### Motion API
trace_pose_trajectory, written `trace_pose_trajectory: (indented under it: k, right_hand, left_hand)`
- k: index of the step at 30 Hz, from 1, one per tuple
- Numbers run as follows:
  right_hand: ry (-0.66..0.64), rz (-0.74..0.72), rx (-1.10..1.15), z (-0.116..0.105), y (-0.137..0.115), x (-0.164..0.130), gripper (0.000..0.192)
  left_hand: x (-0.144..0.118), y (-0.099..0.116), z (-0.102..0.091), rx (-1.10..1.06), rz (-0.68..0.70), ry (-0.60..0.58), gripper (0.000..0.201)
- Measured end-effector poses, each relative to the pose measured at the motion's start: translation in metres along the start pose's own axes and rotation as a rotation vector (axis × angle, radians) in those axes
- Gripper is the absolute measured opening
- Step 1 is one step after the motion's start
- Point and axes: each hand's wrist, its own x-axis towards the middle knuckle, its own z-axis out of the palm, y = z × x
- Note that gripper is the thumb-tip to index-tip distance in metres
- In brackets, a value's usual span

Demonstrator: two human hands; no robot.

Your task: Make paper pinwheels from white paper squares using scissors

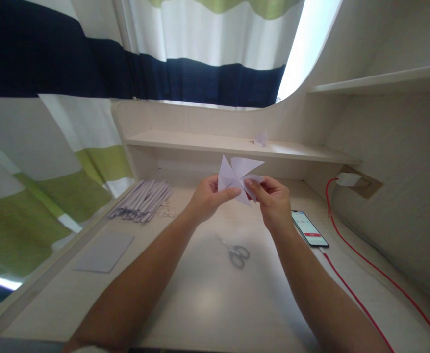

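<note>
Raised over the middle of the desk is a white paper pinwheel point(229, 177), with pointed blades fanning out around its centre. My left hand point(209, 198) is closed on its left side, the thumb lying across the front of the paper. On the other side my right hand point(273, 196) pinches the pinwheel near its centre and lower right blade, thumb in front. The fingers behind the paper are partly hidden. Below both hands, a pair of scissors point(237, 255) with grey handles lies on the desk, blades pointing up and left.
Left on the desk point(200, 314) are a bundle of rolled paper sticks point(143, 201), some small string-like pieces point(166, 210) and a stack of square paper point(104, 252). At right, a phone point(310, 229) is plugged into a red cable point(350, 294). A shelf point(200, 141) runs along the back.
</note>
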Motion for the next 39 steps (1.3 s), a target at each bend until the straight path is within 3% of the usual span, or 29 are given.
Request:
trace_pose_trajectory:
  k: [8, 19, 25, 27, 31, 39]
  right_hand:
    - [-0.005, -0.008, -0.074, 0.004, -0.001, -0.004, 0.02]
    - [-0.123, 0.045, -0.064, 0.0, -0.001, -0.002, 0.02]
    - [-0.031, -0.196, -0.302, -0.024, -0.039, -0.001, 0.026]
    - [-0.135, -0.148, -0.338, -0.026, -0.051, -0.007, 0.019]
    - [-0.403, -0.048, -0.275, -0.017, -0.055, -0.02, 0.023]
    - [-0.478, -0.084, -0.419, -0.015, -0.048, -0.02, 0.015]
  left_hand:
    - [0.001, 0.011, -0.015, 0.026, -0.086, -0.004, 0.031]
    - [0.0, 0.016, -0.013, 0.176, -0.14, 0.125, 0.022]
    - [0.001, 0.023, -0.019, 0.231, -0.113, 0.223, 0.025]
    - [-0.001, 0.024, -0.021, 0.222, -0.079, 0.247, 0.028]
    - [-0.004, 0.028, -0.019, 0.207, -0.02, 0.253, 0.025]
    - [-0.007, 0.033, -0.013, 0.261, -0.036, 0.184, 0.025]
